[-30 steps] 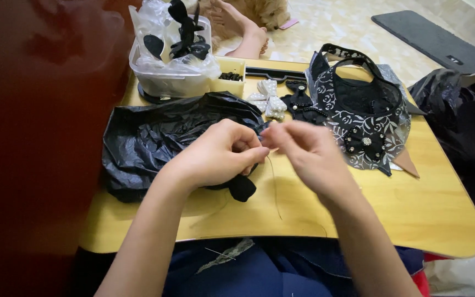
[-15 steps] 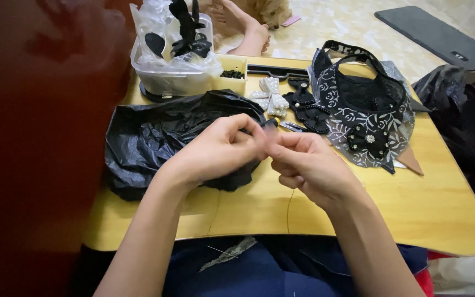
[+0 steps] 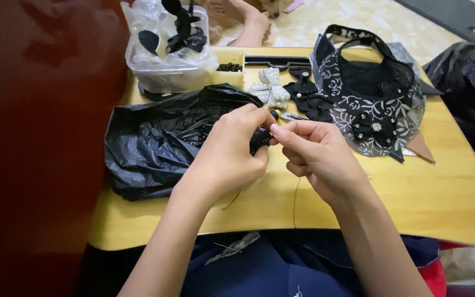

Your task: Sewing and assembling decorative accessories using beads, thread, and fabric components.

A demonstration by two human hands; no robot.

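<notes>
My left hand (image 3: 232,151) and my right hand (image 3: 317,154) meet over the middle of a low yellow table (image 3: 413,203). Between their fingertips is a small black fabric piece (image 3: 260,138), mostly hidden by the fingers. My left hand pinches it from the left. My right hand's thumb and forefinger are pressed together at its right edge, and a thin dark thread (image 3: 294,201) hangs down from that hand. Just left of the hands lies a crumpled black plastic bag (image 3: 160,137).
Behind the hands lie a white pearl bow (image 3: 270,91), black beaded bows (image 3: 306,99), a black lace visor (image 3: 372,93) and a clear tub (image 3: 166,55) of black pieces. Another person's foot (image 3: 248,22) rests beyond the table. A dark bag (image 3: 468,82) sits at right.
The hands have shifted slightly up and closer together over the table; the black piece, earlier hanging below my left hand, is now tucked between the fingertips.
</notes>
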